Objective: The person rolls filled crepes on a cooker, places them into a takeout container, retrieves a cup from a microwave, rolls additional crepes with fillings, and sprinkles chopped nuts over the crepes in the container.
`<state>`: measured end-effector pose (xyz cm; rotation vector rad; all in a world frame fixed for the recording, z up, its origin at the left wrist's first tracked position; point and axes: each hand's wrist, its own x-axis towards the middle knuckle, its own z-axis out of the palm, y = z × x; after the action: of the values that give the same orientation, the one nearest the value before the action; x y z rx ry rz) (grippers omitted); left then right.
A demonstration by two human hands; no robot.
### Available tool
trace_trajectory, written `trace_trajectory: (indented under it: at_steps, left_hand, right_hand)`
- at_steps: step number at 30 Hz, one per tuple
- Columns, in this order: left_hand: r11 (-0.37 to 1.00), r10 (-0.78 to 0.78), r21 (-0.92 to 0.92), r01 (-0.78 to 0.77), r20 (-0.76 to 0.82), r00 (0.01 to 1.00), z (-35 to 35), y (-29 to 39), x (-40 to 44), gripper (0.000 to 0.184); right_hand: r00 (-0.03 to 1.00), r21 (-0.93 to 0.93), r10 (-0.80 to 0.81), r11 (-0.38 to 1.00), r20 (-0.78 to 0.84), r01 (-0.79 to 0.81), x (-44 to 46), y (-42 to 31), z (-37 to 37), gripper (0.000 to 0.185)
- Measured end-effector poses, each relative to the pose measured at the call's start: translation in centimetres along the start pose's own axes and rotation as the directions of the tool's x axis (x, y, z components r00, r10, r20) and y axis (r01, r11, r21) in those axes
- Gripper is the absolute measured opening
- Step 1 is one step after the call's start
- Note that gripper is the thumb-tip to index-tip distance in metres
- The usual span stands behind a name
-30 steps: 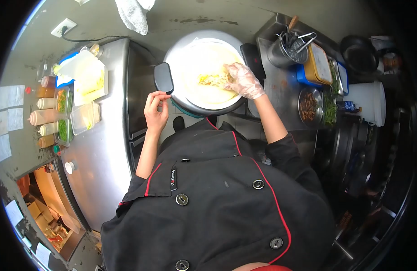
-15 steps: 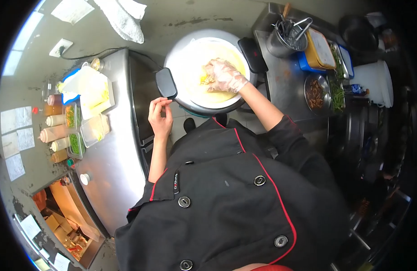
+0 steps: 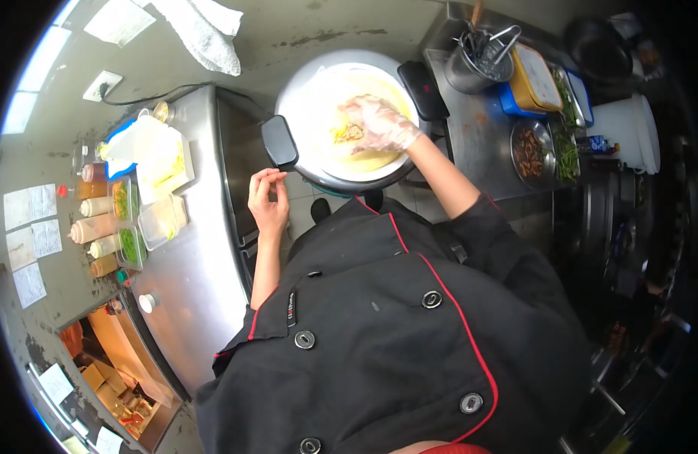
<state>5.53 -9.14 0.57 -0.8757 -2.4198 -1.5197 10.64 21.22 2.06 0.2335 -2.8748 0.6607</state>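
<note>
A wide round cooker with black side handles holds a pale yellow, crepe-like layer on its white surface. On this layer lies a small heap of chopped yellow and brown filling. My right hand, in a clear plastic glove, is over the cooker, with its fingers loosely apart beside the heap; glare blurs the fingertips. My left hand is bare and hangs just below the left black handle. Its fingers are curled in toward the thumb, with nothing visible in them.
Left, a steel counter bears squeeze bottles, a tub of chopped greens and a white container. Right, another counter holds a utensil pot, a bowl of brown pieces and a white bucket.
My right hand has shifted slightly right, uncovering more of the filling. My left hand has dropped a little away from the handle. The view has tilted slightly.
</note>
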Motion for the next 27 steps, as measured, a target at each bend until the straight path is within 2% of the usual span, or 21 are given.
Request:
trace_trajectory:
  at_steps: [1,3,5,8,11,14,17,19,21,22,24,25,27]
  left_hand:
    - [1.000,-0.012,-0.003,0.012,-0.001,1.000,0.0,-0.1,-0.1,0.019]
    - [0.999,-0.029,-0.012,0.029,0.004,1.000,0.1,-0.6,-0.2,0.019]
    - [0.999,-0.041,-0.024,0.042,0.028,0.999,0.4,-0.8,-0.3,0.019]
    - [1.000,-0.005,-0.020,0.006,0.036,0.999,0.7,-0.4,0.0,0.018]
    - [1.000,-0.003,-0.016,0.003,0.045,0.999,1.0,-0.3,0.4,0.018]
    - [0.999,0.026,-0.043,-0.023,0.080,0.996,1.6,0.1,1.0,0.017]
    - [0.995,0.069,-0.084,-0.059,0.119,0.990,2.1,1.3,2.1,0.017]
    - [0.989,0.115,-0.105,-0.101,0.140,0.984,2.6,1.6,2.6,0.018]
    - [0.985,0.134,-0.127,-0.113,0.173,0.976,3.2,1.9,3.0,0.019]
    - [0.984,0.139,-0.141,-0.113,0.192,0.971,3.5,2.4,3.1,0.019]
    - [0.983,0.131,-0.160,-0.095,0.234,0.963,4.1,3.0,3.0,0.019]
    - [0.980,0.151,-0.162,-0.112,0.250,0.956,4.4,3.1,2.8,0.019]
    - [0.973,0.197,-0.176,-0.153,0.274,0.941,5.3,3.4,2.7,0.019]
  right_hand:
    - [0.999,-0.119,0.043,0.992,0.015,-0.041,-0.8,-0.2,-0.7,0.056]
    - [0.986,-0.189,0.138,0.975,0.094,-0.118,-1.4,0.5,-0.6,0.063]
    - [0.944,-0.101,0.226,0.973,0.241,-0.208,-1.7,2.4,0.9,0.067]
    - [0.955,-0.079,0.178,0.983,0.238,-0.164,-1.5,1.1,-1.5,0.063]
    - [0.996,-0.190,0.092,0.978,0.002,-0.090,-2.0,0.9,-0.6,0.064]
    - [0.903,-0.214,0.167,0.973,0.397,-0.086,-1.1,2.1,-0.5,0.079]
    - [0.931,-0.177,0.245,0.963,0.272,-0.202,-1.7,0.6,-4.2,0.090]
    - [0.947,-0.193,0.265,0.954,0.180,-0.230,-3.0,1.4,-4.3,0.089]
    - [0.948,-0.211,0.251,0.955,0.195,-0.210,-3.7,1.9,-3.4,0.052]
    - [0.918,0.129,0.333,0.922,0.214,-0.364,-3.7,2.6,-3.0,0.047]
    - [0.943,-0.067,0.237,0.971,0.234,-0.228,-4.0,3.3,-3.0,0.037]
    - [0.979,-0.050,0.188,0.981,0.076,-0.185,-4.3,2.9,-2.9,0.039]
    - [0.979,-0.058,0.205,0.977,0.008,-0.204,-4.6,2.4,-2.7,0.047]
